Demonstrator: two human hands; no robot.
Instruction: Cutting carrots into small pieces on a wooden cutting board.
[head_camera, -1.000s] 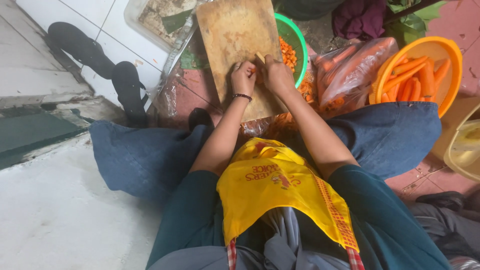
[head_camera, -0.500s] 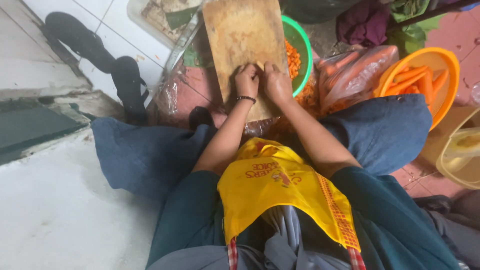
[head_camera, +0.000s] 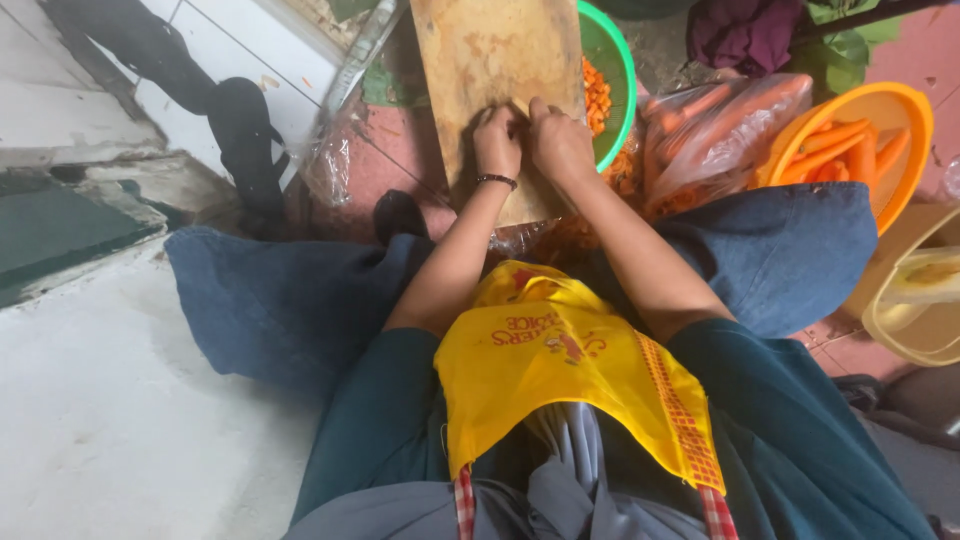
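Observation:
My left hand (head_camera: 497, 143), with a dark bracelet at the wrist, and my right hand (head_camera: 560, 145) rest side by side on the near part of a worn wooden cutting board (head_camera: 495, 50). The fingers of both are curled down and meet at one spot on the board. What they grip is hidden under the knuckles. A green bowl (head_camera: 618, 70) of chopped orange carrot pieces stands just right of the board. I sit with blue-clad knees spread and a yellow apron (head_camera: 560, 370) over my lap.
A clear bag of whole carrots (head_camera: 720, 125) lies right of the green bowl. An orange basin (head_camera: 905, 110) with peeled carrots stands beyond it, and a pale yellow tub (head_camera: 915, 290) at the right edge. Black sandals (head_camera: 240, 130) lie on white tiles at the left, beside a concrete step.
Both hands stay together on the board's near end. The view has shifted only slightly.

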